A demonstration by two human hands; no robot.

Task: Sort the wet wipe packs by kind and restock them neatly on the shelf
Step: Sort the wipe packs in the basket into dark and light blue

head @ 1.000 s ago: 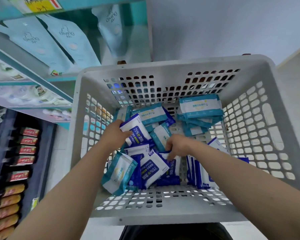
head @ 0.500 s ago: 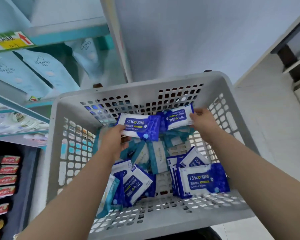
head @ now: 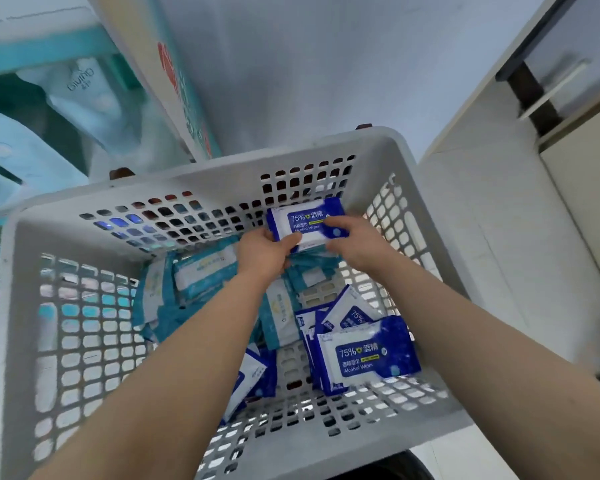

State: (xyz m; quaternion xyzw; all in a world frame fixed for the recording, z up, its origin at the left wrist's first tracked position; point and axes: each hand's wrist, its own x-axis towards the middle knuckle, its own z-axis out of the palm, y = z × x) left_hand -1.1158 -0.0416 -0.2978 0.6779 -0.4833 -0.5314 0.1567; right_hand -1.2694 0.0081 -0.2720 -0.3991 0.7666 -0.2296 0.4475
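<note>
A white perforated basket (head: 201, 178) holds two kinds of wet wipe packs. Dark blue alcohol wipe packs (head: 364, 355) stand in a row at its right side, and teal packs (head: 201, 271) lie piled at the left and middle. Both hands hold a small stack of blue alcohol wipe packs (head: 302, 220) raised near the basket's far wall. My left hand (head: 264, 252) grips the stack's left end. My right hand (head: 354, 242) grips its right end, fingers over the top pack.
A teal shelf (head: 45, 50) at the upper left carries pale blue pouches (head: 84, 95). A white wall (head: 326, 71) rises behind the basket. A pale cabinet (head: 582, 174) and tiled floor (head: 471, 237) lie to the right.
Each hand lifted a blue pack out of the pile and the two packs came together into one stack near the far wall. The view swung right.
</note>
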